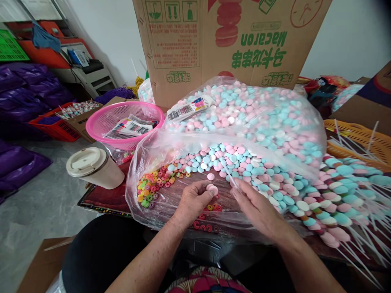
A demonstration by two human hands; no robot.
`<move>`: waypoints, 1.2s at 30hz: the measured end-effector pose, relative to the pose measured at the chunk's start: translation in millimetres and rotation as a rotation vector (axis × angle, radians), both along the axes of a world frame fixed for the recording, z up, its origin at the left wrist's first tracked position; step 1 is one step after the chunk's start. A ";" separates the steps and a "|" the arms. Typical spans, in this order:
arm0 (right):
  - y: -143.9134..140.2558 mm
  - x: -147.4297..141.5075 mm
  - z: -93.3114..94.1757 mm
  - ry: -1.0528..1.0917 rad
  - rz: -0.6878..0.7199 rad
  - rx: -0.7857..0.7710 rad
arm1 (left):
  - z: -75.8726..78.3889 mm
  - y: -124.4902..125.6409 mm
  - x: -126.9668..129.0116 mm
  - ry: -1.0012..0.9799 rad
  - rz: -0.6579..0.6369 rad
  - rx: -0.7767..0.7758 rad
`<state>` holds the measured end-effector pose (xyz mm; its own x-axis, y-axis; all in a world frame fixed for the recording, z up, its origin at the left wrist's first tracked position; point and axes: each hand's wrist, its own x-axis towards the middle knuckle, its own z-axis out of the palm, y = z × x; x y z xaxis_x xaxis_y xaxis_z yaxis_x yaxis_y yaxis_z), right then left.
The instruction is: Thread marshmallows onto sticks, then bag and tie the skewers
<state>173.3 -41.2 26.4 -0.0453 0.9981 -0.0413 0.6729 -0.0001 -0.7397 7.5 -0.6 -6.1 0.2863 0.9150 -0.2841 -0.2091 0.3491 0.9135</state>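
Left hand: it pinched a pink candy disc between thumb and fingertips, low over the clear plastic bag.
Right hand: fingers were closed narrowly on a thin clear stick whose tip pointed up and left, toward the loose candies.
Disc and stick: the disc sat just left of the right hand's fingertips, close to the stick's lower end; whether they touched could not be told.
Single pink disc: it lay alone on the plastic just above the left hand.
Ring candies: a multicoloured heap lay inside the bag, left of the left hand; a few red rings lay under the plastic below the hands.
Finished skewers: sticks loaded with pink, blue and white discs lay piled to the right of the right hand.
Loose discs: a big mound of pink, blue and white filled the bag beyond both hands.
Cup: a lidded beige cup lay tipped at the counter's left edge.
Pink basket: it stood behind the cup, holding printed packets.
Orange basket: it sat far right with bare sticks.
Cardboard box: it stood behind the bag, its print upside down.
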 end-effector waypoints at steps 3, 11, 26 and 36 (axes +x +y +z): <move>-14.4 0.5 0.9 -0.275 0.111 0.093 | 1.0 0.3 -0.8 -0.013 0.062 -0.028; -17.9 -20.2 3.2 -0.876 0.148 -0.179 | -8.1 1.2 -1.7 0.073 0.128 0.095; -20.3 -34.2 3.5 -0.926 0.139 -0.152 | -9.3 -3.7 -5.4 0.315 0.049 0.358; -22.4 -47.7 2.1 -0.972 0.154 -0.106 | -14.1 -8.9 -1.6 0.669 0.115 0.524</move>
<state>125.6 -63.6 28.4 -0.0736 0.9731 -0.2183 0.9856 0.1044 0.1331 5.8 -9.5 -20.2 0.1068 0.9885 0.1072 0.4228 -0.1427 0.8949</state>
